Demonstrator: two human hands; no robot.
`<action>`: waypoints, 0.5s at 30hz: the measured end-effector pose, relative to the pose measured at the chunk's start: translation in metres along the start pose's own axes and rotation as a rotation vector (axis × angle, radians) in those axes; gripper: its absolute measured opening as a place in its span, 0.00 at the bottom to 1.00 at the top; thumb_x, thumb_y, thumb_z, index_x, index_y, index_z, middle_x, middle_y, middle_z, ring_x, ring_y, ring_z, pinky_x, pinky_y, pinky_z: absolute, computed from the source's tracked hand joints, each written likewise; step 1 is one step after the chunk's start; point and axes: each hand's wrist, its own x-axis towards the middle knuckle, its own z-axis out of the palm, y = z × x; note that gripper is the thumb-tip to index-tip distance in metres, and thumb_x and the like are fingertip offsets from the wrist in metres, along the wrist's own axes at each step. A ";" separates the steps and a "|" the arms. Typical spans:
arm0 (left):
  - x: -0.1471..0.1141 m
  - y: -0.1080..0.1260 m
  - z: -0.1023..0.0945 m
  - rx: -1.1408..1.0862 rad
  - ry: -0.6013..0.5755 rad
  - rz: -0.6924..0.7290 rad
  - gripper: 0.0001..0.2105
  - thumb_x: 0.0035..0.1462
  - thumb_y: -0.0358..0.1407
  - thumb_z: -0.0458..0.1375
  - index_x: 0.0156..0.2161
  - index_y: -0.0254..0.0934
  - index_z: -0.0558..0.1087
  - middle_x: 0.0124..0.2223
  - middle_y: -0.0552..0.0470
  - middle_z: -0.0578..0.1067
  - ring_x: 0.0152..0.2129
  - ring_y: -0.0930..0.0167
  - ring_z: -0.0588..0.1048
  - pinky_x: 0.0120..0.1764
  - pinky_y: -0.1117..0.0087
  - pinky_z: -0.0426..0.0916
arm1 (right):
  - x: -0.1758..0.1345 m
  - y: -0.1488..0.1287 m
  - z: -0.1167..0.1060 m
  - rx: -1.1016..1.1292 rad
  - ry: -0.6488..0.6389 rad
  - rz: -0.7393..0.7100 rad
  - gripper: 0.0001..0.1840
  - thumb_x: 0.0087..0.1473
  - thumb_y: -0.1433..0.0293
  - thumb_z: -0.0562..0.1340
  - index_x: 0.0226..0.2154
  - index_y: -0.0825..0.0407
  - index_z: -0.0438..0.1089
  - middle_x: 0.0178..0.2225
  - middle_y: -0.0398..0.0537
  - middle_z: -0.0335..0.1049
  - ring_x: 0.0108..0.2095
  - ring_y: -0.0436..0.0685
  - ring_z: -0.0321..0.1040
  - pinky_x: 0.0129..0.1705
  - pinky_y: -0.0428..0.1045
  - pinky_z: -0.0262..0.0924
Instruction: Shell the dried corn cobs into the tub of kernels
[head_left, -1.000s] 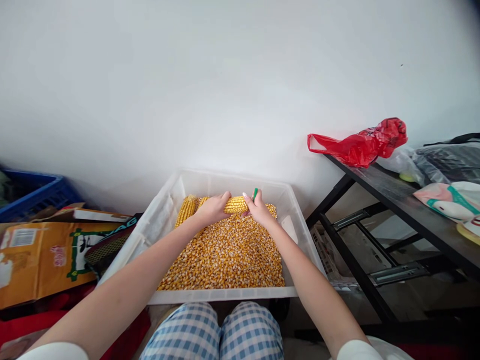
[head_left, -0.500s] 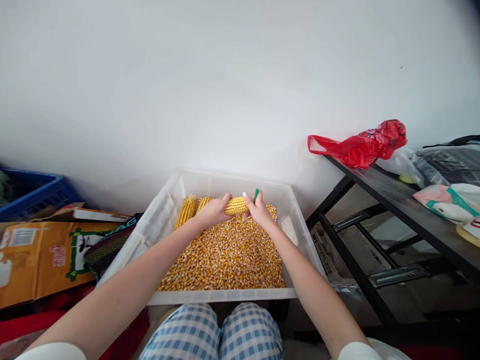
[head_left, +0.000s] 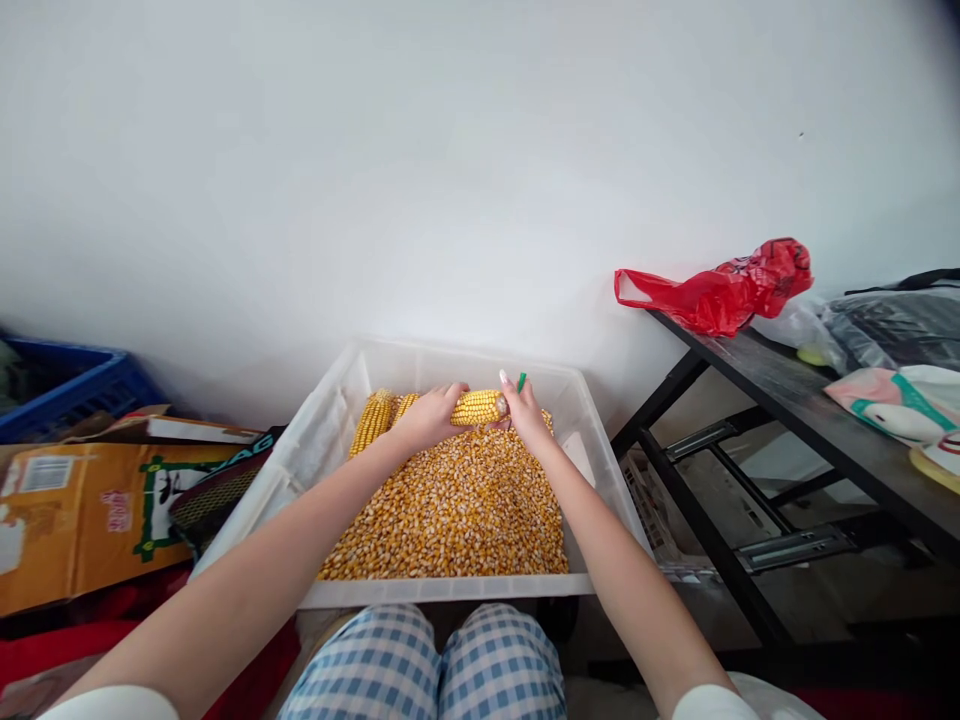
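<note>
My left hand (head_left: 433,416) is closed around one end of a yellow corn cob (head_left: 478,407), held level above the kernels. At the cob's other end, my right hand (head_left: 527,415) grips a small tool with a green handle (head_left: 521,382), whose tip pokes up past my fingers. The tool's working part is hidden, so its kind cannot be told. Loose corn kernels (head_left: 457,510) are heaped in a translucent white plastic bin (head_left: 442,592) in front of my knees. Another whole cob (head_left: 371,425) lies at the bin's back left, with more cobs partly hidden behind my left hand.
A blue crate (head_left: 82,385) and an orange cardboard box (head_left: 90,510) stand to the left. On the right, a red plastic bag (head_left: 720,295) lies on a black table (head_left: 795,395) with other packets. A white wall (head_left: 465,180) rises behind the bin.
My right hand has shifted slightly right with the green-handled tool, exposing the pale tip of the cob. My left hand still holds the cob, moved only a little to the right.
</note>
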 end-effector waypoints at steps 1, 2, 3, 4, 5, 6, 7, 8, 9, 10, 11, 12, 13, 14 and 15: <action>0.000 0.000 0.001 0.015 0.002 0.031 0.22 0.48 0.43 0.56 0.47 0.37 0.58 0.45 0.45 0.70 0.42 0.63 0.69 0.42 0.67 0.62 | -0.001 0.002 0.002 -0.006 -0.002 0.034 0.22 0.49 0.49 0.53 0.37 0.47 0.51 0.36 0.47 0.62 0.27 0.52 0.68 0.20 0.48 0.65; 0.001 0.001 0.001 0.036 -0.003 0.047 0.21 0.48 0.42 0.56 0.46 0.37 0.60 0.44 0.45 0.70 0.43 0.63 0.68 0.44 0.67 0.61 | -0.001 0.004 0.004 -0.015 -0.012 0.066 0.23 0.48 0.48 0.54 0.37 0.47 0.50 0.35 0.47 0.62 0.25 0.52 0.67 0.20 0.48 0.65; 0.001 0.001 0.000 0.062 -0.017 0.045 0.18 0.47 0.41 0.56 0.43 0.37 0.61 0.42 0.45 0.70 0.43 0.63 0.68 0.44 0.67 0.61 | -0.002 0.006 0.006 -0.025 -0.027 0.090 0.24 0.48 0.48 0.55 0.37 0.47 0.49 0.33 0.46 0.63 0.23 0.51 0.67 0.18 0.48 0.64; 0.000 0.002 0.000 0.091 -0.035 0.031 0.16 0.47 0.41 0.56 0.41 0.37 0.62 0.40 0.45 0.70 0.42 0.63 0.68 0.42 0.66 0.62 | -0.003 0.008 0.008 -0.035 -0.043 0.104 0.24 0.47 0.48 0.55 0.37 0.47 0.49 0.32 0.45 0.63 0.20 0.50 0.65 0.16 0.47 0.63; -0.001 0.003 -0.001 0.118 -0.051 0.010 0.15 0.46 0.41 0.56 0.39 0.37 0.63 0.39 0.46 0.70 0.40 0.63 0.69 0.40 0.67 0.63 | -0.003 0.010 0.010 -0.047 -0.056 0.109 0.24 0.48 0.47 0.54 0.36 0.47 0.48 0.30 0.43 0.62 0.17 0.49 0.63 0.14 0.47 0.61; -0.001 0.004 -0.003 0.140 -0.060 -0.013 0.14 0.45 0.41 0.57 0.37 0.37 0.63 0.38 0.46 0.70 0.38 0.63 0.70 0.38 0.67 0.63 | -0.004 0.011 0.012 -0.058 -0.066 0.103 0.24 0.48 0.47 0.53 0.36 0.47 0.47 0.29 0.42 0.61 0.15 0.48 0.62 0.12 0.46 0.59; -0.002 0.005 -0.004 0.154 -0.069 -0.034 0.15 0.44 0.41 0.57 0.37 0.38 0.62 0.38 0.47 0.70 0.36 0.63 0.71 0.36 0.67 0.63 | -0.005 0.012 0.013 -0.068 -0.073 0.087 0.23 0.49 0.47 0.52 0.35 0.47 0.47 0.28 0.41 0.60 0.13 0.47 0.60 0.11 0.45 0.57; -0.003 0.005 -0.005 0.161 -0.080 -0.050 0.15 0.44 0.41 0.57 0.37 0.38 0.62 0.37 0.48 0.71 0.34 0.63 0.72 0.33 0.68 0.63 | -0.005 0.012 0.014 -0.075 -0.080 0.067 0.22 0.50 0.48 0.52 0.35 0.47 0.47 0.28 0.40 0.59 0.12 0.46 0.59 0.10 0.44 0.55; -0.004 0.005 -0.006 0.161 -0.094 -0.062 0.16 0.44 0.42 0.56 0.38 0.38 0.61 0.36 0.48 0.72 0.32 0.64 0.72 0.31 0.68 0.63 | -0.006 0.012 0.014 -0.078 -0.089 0.045 0.21 0.51 0.48 0.51 0.35 0.47 0.47 0.28 0.40 0.58 0.12 0.45 0.58 0.09 0.43 0.53; -0.004 0.005 -0.006 0.156 -0.110 -0.071 0.16 0.45 0.42 0.55 0.38 0.39 0.61 0.34 0.49 0.72 0.30 0.64 0.73 0.29 0.68 0.63 | -0.006 0.011 0.014 -0.079 -0.098 0.026 0.21 0.51 0.49 0.50 0.34 0.47 0.47 0.28 0.39 0.57 0.11 0.44 0.58 0.08 0.43 0.52; -0.004 0.004 -0.007 0.148 -0.124 -0.075 0.16 0.45 0.43 0.55 0.39 0.39 0.60 0.33 0.50 0.73 0.29 0.64 0.73 0.28 0.69 0.62 | -0.006 0.011 0.013 -0.080 -0.107 0.013 0.20 0.52 0.49 0.50 0.34 0.47 0.46 0.28 0.39 0.56 0.11 0.44 0.57 0.08 0.42 0.51; -0.005 0.004 -0.007 0.137 -0.134 -0.074 0.16 0.45 0.43 0.55 0.39 0.39 0.60 0.33 0.51 0.74 0.29 0.64 0.73 0.28 0.69 0.62 | -0.006 0.010 0.013 -0.081 -0.112 0.006 0.20 0.52 0.49 0.50 0.34 0.47 0.46 0.28 0.39 0.56 0.11 0.44 0.56 0.08 0.42 0.50; -0.005 0.004 -0.006 0.127 -0.136 -0.073 0.16 0.45 0.43 0.55 0.38 0.39 0.60 0.33 0.51 0.74 0.29 0.64 0.74 0.28 0.70 0.62 | -0.006 0.010 0.012 -0.084 -0.110 0.003 0.19 0.52 0.50 0.50 0.34 0.47 0.46 0.28 0.39 0.55 0.12 0.44 0.56 0.08 0.42 0.50; -0.005 0.003 -0.006 0.116 -0.133 -0.073 0.16 0.45 0.42 0.55 0.38 0.39 0.59 0.33 0.51 0.74 0.30 0.64 0.74 0.28 0.70 0.61 | -0.006 0.009 0.012 -0.087 -0.100 -0.008 0.19 0.53 0.50 0.50 0.34 0.47 0.46 0.28 0.39 0.55 0.13 0.44 0.58 0.09 0.42 0.52; -0.005 0.003 -0.006 0.105 -0.127 -0.071 0.15 0.45 0.42 0.55 0.38 0.39 0.59 0.34 0.51 0.74 0.30 0.64 0.74 0.28 0.70 0.61 | -0.006 0.009 0.011 -0.089 -0.081 -0.027 0.18 0.53 0.51 0.50 0.33 0.47 0.46 0.28 0.40 0.55 0.16 0.45 0.60 0.11 0.42 0.54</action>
